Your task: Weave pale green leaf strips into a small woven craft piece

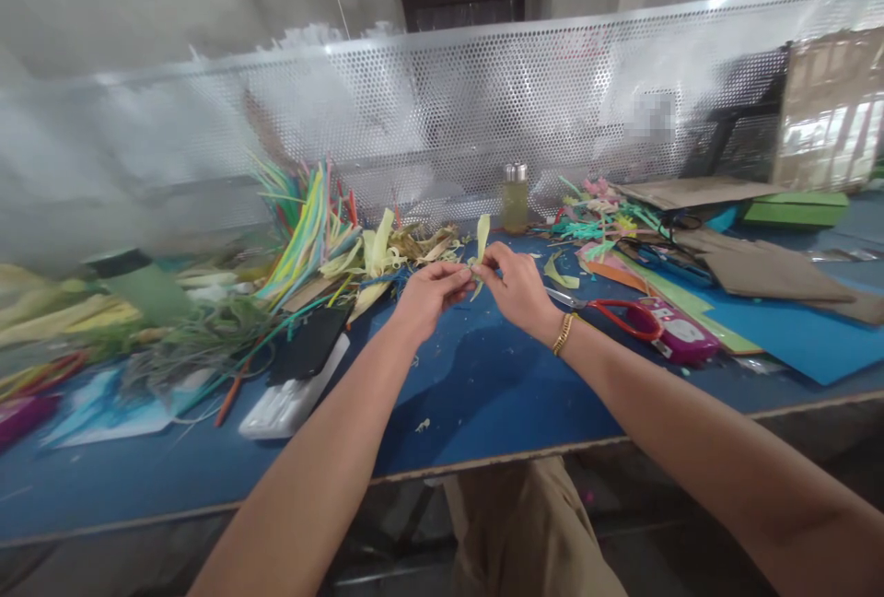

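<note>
My left hand (432, 293) and my right hand (515, 284) meet above the middle of the blue table, fingertips almost touching. Between them they pinch a pale yellow-green strip (482, 236), leaf-like, that stands up past my right fingers. A short end of it shows below the fingertips; the pinched part itself is hidden. A similar curled strip (563, 273) lies on the table just right of my right hand. Red-handled scissors (625, 316) rest near my right wrist, blades toward the hand. Behind my left hand sits a heap of pale husk-like strips (378, 247).
Colourful pipe-cleaner-like stems (308, 228) stand at the back left. A dark phone (308, 345) lies on a white case (294, 403) by my left forearm. A bottle (515, 201) stands before the perforated metal panel (456, 118). Right: a magenta packet (683, 334), blue sheets (780, 330), cardboard (766, 270).
</note>
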